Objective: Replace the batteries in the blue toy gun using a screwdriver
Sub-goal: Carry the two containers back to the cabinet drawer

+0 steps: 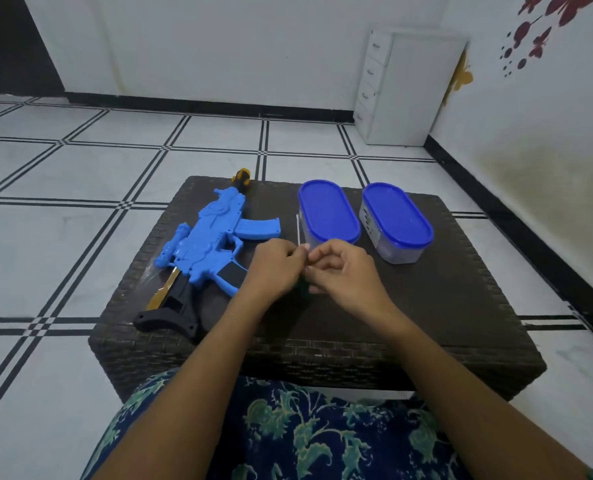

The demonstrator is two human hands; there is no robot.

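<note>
The left hand and the right hand meet over the middle of the dark brown woven wicker table, fingers curled and fingertips close together, both pinched on a thin silver metal screwdriver shaft that stands up between them and rises just left of the nearer box. A dark part of the tool shows below the fingers, but its shape cannot be made out. Just left of the left hand lies the blue plastic toy gun with a black stock, flat on the table, its orange-and-black muzzle pointing away from the person and its curved magazine pointing toward the hands. A yellow flat piece sticks out beneath the gun near the table's left edge. Beyond the hands stand two clear oval plastic boxes with blue lids, the left box just behind the fingers and the right box beside it, apart from it. The table sits on a white tiled floor with black lines, and a white drawer unit stands against the far wall
</note>
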